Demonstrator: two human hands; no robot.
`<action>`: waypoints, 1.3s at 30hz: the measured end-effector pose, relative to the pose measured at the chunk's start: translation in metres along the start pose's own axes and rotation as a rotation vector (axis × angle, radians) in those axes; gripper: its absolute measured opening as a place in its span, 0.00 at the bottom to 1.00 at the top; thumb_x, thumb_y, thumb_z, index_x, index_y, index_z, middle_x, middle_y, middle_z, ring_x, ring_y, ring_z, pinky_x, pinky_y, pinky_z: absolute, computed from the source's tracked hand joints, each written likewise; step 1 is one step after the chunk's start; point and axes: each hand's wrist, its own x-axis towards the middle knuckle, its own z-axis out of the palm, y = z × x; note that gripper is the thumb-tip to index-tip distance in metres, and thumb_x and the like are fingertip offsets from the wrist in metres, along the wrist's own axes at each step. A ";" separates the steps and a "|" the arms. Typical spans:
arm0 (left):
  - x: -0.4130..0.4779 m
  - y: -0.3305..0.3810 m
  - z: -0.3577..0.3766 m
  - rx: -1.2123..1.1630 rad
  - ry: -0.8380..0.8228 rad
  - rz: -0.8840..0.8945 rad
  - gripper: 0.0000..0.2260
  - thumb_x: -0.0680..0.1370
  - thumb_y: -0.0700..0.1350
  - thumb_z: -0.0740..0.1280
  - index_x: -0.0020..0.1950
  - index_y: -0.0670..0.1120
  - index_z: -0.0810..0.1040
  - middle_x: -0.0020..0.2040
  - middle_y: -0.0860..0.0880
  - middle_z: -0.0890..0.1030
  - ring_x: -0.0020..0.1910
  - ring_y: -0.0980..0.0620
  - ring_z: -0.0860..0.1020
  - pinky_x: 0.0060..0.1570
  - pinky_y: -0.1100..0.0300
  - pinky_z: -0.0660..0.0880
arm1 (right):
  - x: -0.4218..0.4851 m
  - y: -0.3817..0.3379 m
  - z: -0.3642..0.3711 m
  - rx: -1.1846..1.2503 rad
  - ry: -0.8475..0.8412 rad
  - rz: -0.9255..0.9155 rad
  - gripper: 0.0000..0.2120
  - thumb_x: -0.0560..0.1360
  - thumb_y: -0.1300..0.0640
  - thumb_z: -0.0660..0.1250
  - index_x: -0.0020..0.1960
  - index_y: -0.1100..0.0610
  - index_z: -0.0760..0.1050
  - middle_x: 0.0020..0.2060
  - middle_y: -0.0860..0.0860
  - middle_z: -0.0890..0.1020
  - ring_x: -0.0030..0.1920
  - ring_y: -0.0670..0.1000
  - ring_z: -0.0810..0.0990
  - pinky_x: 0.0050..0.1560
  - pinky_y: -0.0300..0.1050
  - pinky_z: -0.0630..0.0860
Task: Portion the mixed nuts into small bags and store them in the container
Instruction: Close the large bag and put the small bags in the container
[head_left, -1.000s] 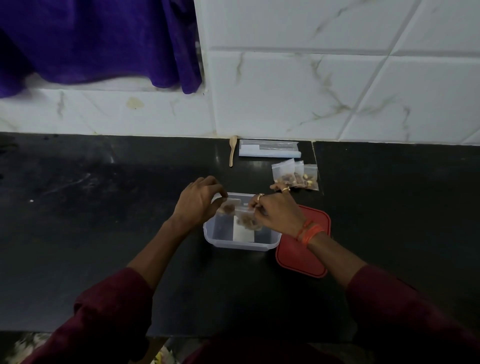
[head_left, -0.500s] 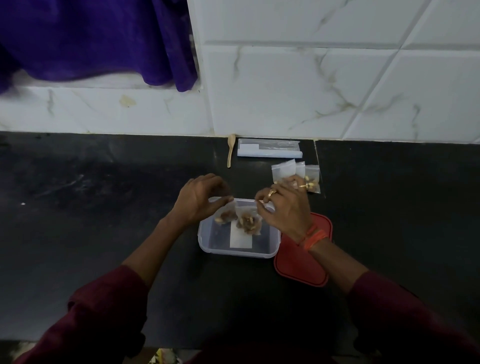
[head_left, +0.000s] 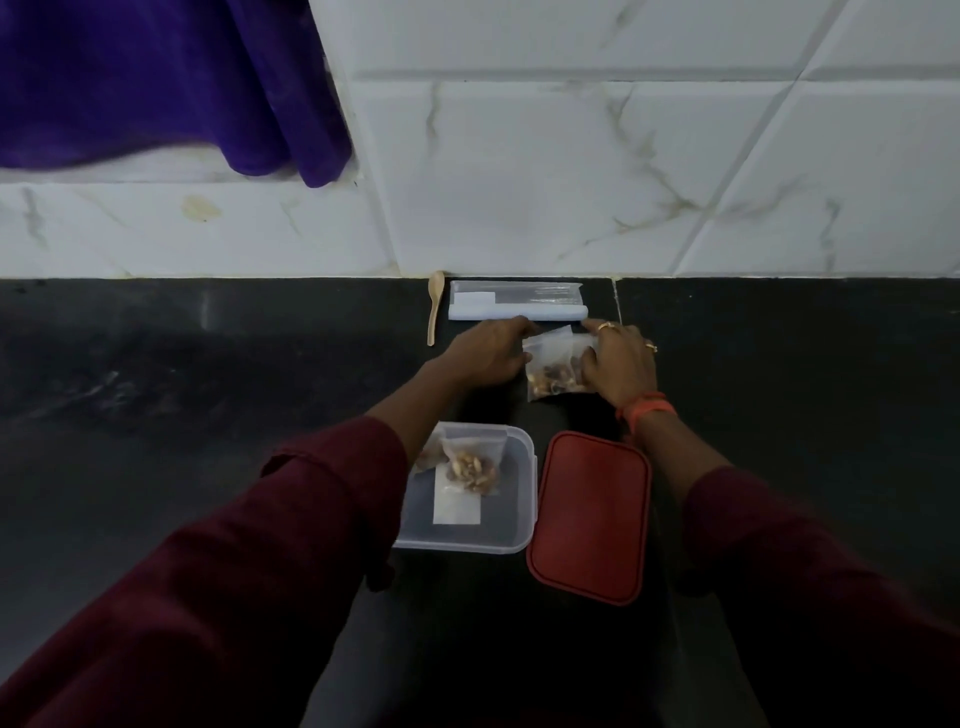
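In the head view we are fetching the next nut bag (head_left: 553, 371), which lies on the counter (head_left: 208, 415) beyond the container (head_left: 525, 519); our left hand (head_left: 485, 351) pinches its edge; our right hand (head_left: 618, 364) holds the other side; next we must, we think, lift it in beside the stored bags (head_left: 470, 467); half a second ago both hands were over the container.
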 end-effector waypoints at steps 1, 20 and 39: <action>0.009 0.000 0.004 0.008 -0.013 -0.013 0.22 0.78 0.45 0.65 0.72 0.45 0.69 0.68 0.44 0.77 0.66 0.43 0.75 0.62 0.46 0.73 | 0.004 0.001 0.002 -0.006 -0.007 0.004 0.24 0.73 0.57 0.66 0.69 0.55 0.75 0.62 0.58 0.80 0.63 0.61 0.74 0.66 0.55 0.70; 0.024 0.005 -0.018 0.216 0.123 0.094 0.07 0.77 0.49 0.68 0.54 0.52 0.83 0.53 0.51 0.83 0.54 0.49 0.80 0.55 0.53 0.72 | 0.024 0.007 0.004 0.017 -0.046 -0.035 0.13 0.75 0.49 0.67 0.57 0.47 0.82 0.49 0.48 0.86 0.53 0.52 0.82 0.66 0.55 0.64; -0.209 -0.022 -0.071 0.163 0.364 0.139 0.11 0.76 0.56 0.65 0.51 0.55 0.83 0.44 0.58 0.84 0.42 0.55 0.79 0.52 0.47 0.76 | -0.065 -0.105 -0.101 0.250 0.156 -0.401 0.07 0.71 0.50 0.69 0.46 0.47 0.84 0.36 0.43 0.85 0.37 0.43 0.82 0.53 0.48 0.78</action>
